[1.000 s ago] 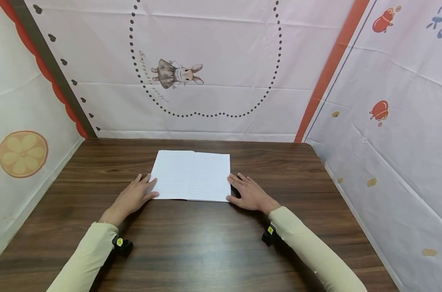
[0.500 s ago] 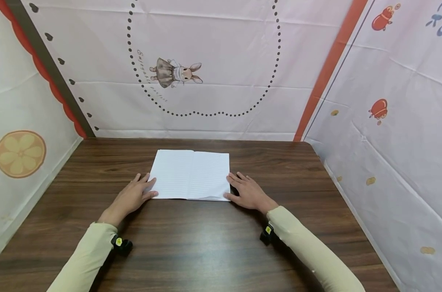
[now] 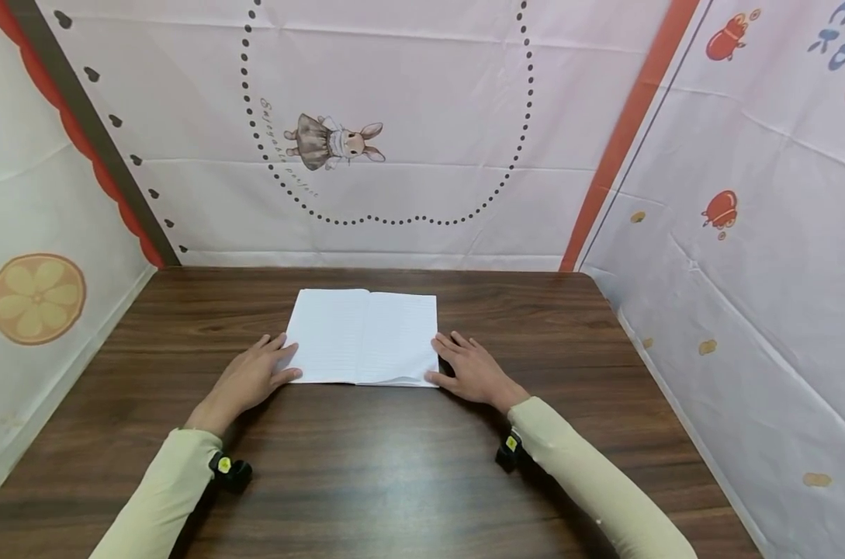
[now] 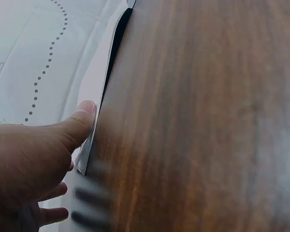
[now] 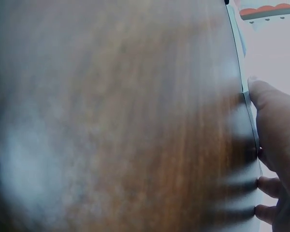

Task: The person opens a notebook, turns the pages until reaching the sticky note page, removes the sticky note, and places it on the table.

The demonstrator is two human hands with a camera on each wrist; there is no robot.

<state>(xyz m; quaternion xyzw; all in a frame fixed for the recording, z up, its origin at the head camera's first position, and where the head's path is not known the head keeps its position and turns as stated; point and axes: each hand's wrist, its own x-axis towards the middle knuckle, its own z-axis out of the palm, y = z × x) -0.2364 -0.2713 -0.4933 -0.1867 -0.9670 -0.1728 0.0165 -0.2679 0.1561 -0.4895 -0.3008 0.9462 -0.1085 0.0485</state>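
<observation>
An open notebook (image 3: 327, 330) with white lined pages lies flat on the dark wooden table. At its left edge rests my left hand (image 3: 251, 376), fingers spread and thumb on the page near the lower corner. My right hand (image 3: 474, 373) touches the opposite edge, its thumb on the lower right corner and its fingers extended along the side. Near that thumb the lower edge of the right page bulges up slightly. In the left wrist view the thumb (image 4: 79, 123) presses on the paper. The right wrist view shows the right thumb (image 5: 263, 94) against the notebook's edge.
The brown wood-grain table (image 3: 394, 466) extends around the notebook. A printed white cloth (image 3: 422, 93) hangs behind it, with more cloth along both sides. A small black camera (image 3: 232, 472) is strapped to the left wrist, another camera (image 3: 509, 452) to the right.
The right thumb has slid slightly left on the page, and the lower edge of the right page has buckled upward. The left hand stays in place at the notebook.
</observation>
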